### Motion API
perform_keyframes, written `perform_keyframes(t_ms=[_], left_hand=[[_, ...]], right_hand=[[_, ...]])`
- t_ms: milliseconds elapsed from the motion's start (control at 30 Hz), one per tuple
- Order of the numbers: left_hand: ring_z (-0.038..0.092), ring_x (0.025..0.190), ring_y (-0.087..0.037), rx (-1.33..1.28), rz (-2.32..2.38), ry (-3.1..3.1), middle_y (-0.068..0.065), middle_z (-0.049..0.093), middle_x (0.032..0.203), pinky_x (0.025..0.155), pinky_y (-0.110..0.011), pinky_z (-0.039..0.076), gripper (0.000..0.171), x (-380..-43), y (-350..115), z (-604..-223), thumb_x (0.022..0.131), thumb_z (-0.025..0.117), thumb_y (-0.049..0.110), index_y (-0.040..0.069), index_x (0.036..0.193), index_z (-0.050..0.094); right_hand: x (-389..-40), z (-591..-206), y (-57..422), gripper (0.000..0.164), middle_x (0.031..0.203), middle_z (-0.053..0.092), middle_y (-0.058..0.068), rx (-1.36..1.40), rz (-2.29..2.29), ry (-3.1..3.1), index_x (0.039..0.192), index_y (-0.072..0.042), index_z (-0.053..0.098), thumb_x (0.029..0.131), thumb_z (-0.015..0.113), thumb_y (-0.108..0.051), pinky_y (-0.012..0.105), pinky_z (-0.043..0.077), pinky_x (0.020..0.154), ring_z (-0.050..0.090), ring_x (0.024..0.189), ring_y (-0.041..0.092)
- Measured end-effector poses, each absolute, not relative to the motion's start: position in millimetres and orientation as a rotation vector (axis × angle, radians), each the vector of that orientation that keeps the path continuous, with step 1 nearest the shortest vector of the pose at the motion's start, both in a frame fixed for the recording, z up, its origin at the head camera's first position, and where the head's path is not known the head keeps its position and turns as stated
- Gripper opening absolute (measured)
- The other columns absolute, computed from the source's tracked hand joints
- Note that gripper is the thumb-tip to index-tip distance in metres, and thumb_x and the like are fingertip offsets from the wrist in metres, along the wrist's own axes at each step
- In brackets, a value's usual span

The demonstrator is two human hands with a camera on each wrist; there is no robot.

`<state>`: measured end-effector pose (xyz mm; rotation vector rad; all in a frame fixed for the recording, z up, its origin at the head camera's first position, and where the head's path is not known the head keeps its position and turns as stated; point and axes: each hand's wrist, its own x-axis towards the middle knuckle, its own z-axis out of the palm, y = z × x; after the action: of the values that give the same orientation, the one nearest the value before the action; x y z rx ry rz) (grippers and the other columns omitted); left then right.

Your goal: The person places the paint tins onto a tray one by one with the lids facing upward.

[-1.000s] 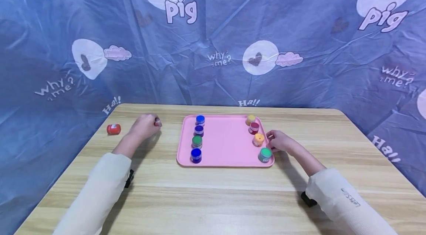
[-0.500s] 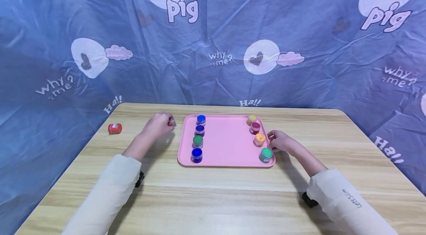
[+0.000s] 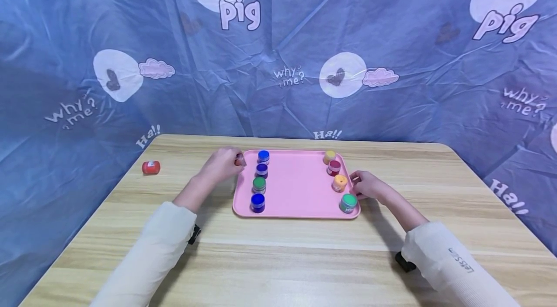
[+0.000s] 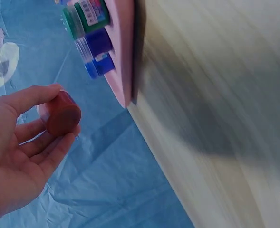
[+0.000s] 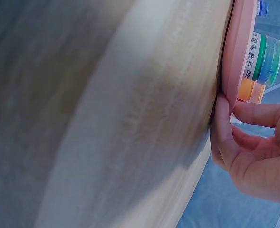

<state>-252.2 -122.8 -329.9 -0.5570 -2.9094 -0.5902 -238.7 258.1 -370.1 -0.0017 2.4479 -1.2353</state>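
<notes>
My left hand (image 3: pixel 221 164) grips a small reddish-brown paint jar (image 4: pixel 62 116) between thumb and fingers. It hovers by the upper left edge of a pink tray (image 3: pixel 300 182). On the opposite side, my right hand (image 3: pixel 367 184) pinches the tray's right rim (image 5: pixel 237 57), thumb above and fingers below. Down the tray's left side runs a column of jars: a blue jar (image 3: pixel 263 156), a violet jar (image 3: pixel 261 170), a green jar (image 3: pixel 259 185) and a dark blue jar (image 3: pixel 258 202). Opposite stand a yellow jar (image 3: pixel 329 157), a dark red jar (image 3: pixel 333 168), an orange jar (image 3: pixel 340 182) and a light green jar (image 3: pixel 348 202).
A red jar (image 3: pixel 151 168) lies on its side at the far left of the wooden table (image 3: pixel 278 263). Behind the table's back edge hangs a blue printed cloth (image 3: pixel 278 104).
My left hand has travelled right with the reddish-brown jar, from the bare table to the tray's left edge. My right hand keeps its hold on the rim; the tray's jars stay put.
</notes>
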Motion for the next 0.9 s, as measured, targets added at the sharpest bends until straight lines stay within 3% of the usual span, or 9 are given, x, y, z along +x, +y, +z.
perform_keyframes(t_ms=[300,533,700,900], left_hand=[[0.05,0.071,-0.019,-0.636,-0.565,-2.914,-0.003,0.052,0.075,0.063,-0.028,0.046,0.01,-256.4,-103.7,-328.7,0.076,0.07,0.008,0.005,0.081,0.062],[0.049,0.07,-0.018,-0.666,-0.535,-2.925,-0.003,0.049,0.073,0.058,-0.026,0.044,0.014,-256.0,-87.1,-326.8,0.079,0.069,0.012,0.008,0.075,0.056],[0.05,0.071,-0.016,-0.683,-0.595,-2.912,-0.002,0.05,0.075,0.058,-0.024,0.045,0.01,-254.7,-74.8,-326.7,0.08,0.069,0.012,0.008,0.08,0.06],[0.048,0.067,-0.014,-0.734,-0.601,-2.849,0.001,0.05,0.071,0.057,-0.024,0.042,0.012,-253.4,-60.9,-329.9,0.077,0.071,0.011,0.01,0.077,0.059]], right_hand=[[-238.8,-370.2,256.2,0.046,0.096,0.046,0.022,-0.004,-1.263,2.443,0.119,0.02,0.034,0.075,0.045,0.012,0.031,0.054,0.068,0.053,0.075,0.019],[-239.1,-369.6,255.4,0.046,0.094,0.046,0.022,-0.001,-1.281,2.438,0.119,0.021,0.033,0.075,0.044,0.013,0.03,0.054,0.067,0.053,0.072,0.017],[-239.6,-369.6,255.6,0.045,0.094,0.046,0.022,-0.003,-1.282,2.438,0.118,0.021,0.034,0.075,0.044,0.013,0.03,0.054,0.066,0.053,0.071,0.017],[-239.0,-369.8,255.1,0.045,0.094,0.046,0.022,-0.013,-1.288,2.436,0.118,0.021,0.033,0.075,0.043,0.013,0.031,0.054,0.067,0.053,0.071,0.017]])
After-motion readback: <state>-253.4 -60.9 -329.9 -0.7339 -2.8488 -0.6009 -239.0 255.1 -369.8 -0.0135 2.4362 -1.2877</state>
